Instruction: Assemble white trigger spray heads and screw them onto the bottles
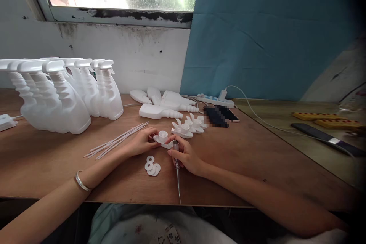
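A white trigger spray head lies on its side with its round collar facing up, pinched by my left hand. My right hand grips an awl with a clear handle; its thin metal shaft points back at the table edge. The right forefinger reaches to the spray head's right side. Just below, several flat white ring washers lie in a loose pile. Beyond my right hand stand several more spray heads, collars up. Thin white dip tubes lie beside my left forearm.
Assembled white spray bottles stand in rows at left. Bottles without heads lie near the wall. A power strip with a charger cable and dark phones sit at back right. Yellow strips lie on the adjoining surface.
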{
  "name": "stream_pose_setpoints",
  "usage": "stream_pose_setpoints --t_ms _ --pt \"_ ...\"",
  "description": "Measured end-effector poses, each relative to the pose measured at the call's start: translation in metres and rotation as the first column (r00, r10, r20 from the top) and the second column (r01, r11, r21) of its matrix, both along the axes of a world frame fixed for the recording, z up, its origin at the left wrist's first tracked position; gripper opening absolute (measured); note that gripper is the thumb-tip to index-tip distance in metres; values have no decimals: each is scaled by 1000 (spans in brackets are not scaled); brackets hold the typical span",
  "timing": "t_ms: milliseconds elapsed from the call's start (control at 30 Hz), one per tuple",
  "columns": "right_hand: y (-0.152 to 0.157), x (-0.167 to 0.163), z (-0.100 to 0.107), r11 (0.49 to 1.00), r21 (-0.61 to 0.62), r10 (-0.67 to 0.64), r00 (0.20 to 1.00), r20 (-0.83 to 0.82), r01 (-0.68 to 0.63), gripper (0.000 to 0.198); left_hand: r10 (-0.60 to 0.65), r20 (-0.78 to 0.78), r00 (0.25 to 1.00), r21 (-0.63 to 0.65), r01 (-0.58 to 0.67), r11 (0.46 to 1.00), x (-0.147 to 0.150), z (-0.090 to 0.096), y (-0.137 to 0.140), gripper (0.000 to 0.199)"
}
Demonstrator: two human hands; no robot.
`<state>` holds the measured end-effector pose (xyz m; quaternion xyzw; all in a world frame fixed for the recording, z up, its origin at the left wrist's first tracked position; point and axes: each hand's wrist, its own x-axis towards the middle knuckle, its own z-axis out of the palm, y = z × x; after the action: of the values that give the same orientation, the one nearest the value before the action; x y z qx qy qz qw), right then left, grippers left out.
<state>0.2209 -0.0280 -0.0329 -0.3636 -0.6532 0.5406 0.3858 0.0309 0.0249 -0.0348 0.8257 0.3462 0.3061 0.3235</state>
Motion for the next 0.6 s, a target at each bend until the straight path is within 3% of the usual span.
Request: stream_pose_setpoints --t_ms 133,333,467,600 --pt "1 0 -1 1000 2 24 1000 -13 -24 21 42 -63 997 160 -31 987 8 -3 4 10" --pt "0 0 0 1000 -5 4 1000 -4 -4 20 65 -200 978 202 -23 979 34 -7 17 20" --pt "1 0 -2 1000 -7 -2 1000 0 2 19 96 -190 977 217 -54 975 48 -8 17 35" --pt "1 0 -2 1000 -10 -5 1000 -4 5 19 114 -195 974 214 -71 974 54 -8 14 31"
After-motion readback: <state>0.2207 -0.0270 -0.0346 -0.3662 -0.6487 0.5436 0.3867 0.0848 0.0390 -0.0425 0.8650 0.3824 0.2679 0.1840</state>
